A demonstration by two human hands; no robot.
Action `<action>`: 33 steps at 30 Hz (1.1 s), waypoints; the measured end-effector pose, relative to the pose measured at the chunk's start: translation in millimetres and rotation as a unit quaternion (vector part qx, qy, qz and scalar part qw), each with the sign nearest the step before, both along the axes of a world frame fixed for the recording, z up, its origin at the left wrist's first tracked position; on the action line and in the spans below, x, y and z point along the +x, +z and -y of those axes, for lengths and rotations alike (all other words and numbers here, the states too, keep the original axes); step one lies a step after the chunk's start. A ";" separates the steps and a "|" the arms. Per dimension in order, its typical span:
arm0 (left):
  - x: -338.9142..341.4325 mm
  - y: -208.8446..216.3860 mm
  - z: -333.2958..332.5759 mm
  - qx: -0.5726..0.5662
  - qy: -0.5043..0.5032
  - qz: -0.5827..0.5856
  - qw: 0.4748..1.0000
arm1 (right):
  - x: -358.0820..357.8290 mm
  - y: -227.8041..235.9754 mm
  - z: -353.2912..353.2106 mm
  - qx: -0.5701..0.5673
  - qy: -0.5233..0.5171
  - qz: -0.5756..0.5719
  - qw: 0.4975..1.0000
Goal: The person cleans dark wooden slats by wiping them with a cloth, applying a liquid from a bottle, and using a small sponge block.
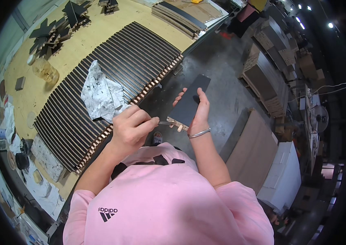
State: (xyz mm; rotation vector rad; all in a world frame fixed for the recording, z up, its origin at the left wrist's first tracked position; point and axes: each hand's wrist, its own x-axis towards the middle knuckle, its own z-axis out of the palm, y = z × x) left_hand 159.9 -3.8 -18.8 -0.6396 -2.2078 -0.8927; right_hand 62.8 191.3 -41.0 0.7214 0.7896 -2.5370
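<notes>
My right hand (200, 107) grips a dark rectangular board (190, 98), thumb on its face and fingers round the far edge. The board is tilted, its raw chipboard end toward me, and pale wooden dowels (180, 128) stick out of that end. My left hand (134, 126) is closed on a thin, dark, slim tool (164, 123); its tip meets the chipboard end beside the dowels. The tool's exact kind is too small to tell. Just beyond my left hand, a stained white cloth (102, 92) lies on a long row of dark boards (136, 53) with dowelled ends.
The yellowish table (22, 92) also bears a jar of amber liquid (45, 70), a small dark block (20, 83) and heaped dark pieces (52, 34). Flat panels (177, 20) are stacked at its far end. Cartons and stacked panels (264, 79) stand on the floor to the right.
</notes>
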 end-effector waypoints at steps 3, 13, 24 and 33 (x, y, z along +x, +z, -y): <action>-1.2 -3.6 0.5 -0.008 0.012 0.002 1.000 | 0.7 2.1 0.4 0.019 0.002 0.002 1.000; 1.1 -4.0 2.1 -0.010 0.014 0.003 1.000 | -1.8 3.8 5.3 0.042 0.010 -0.003 0.999; -0.7 -6.3 0.3 0.018 0.045 -0.028 0.998 | -4.3 8.3 8.9 0.042 0.013 0.001 0.999; -1.1 -5.7 3.7 0.012 0.026 0.002 1.000 | -8.9 7.6 10.4 0.047 0.011 0.012 0.999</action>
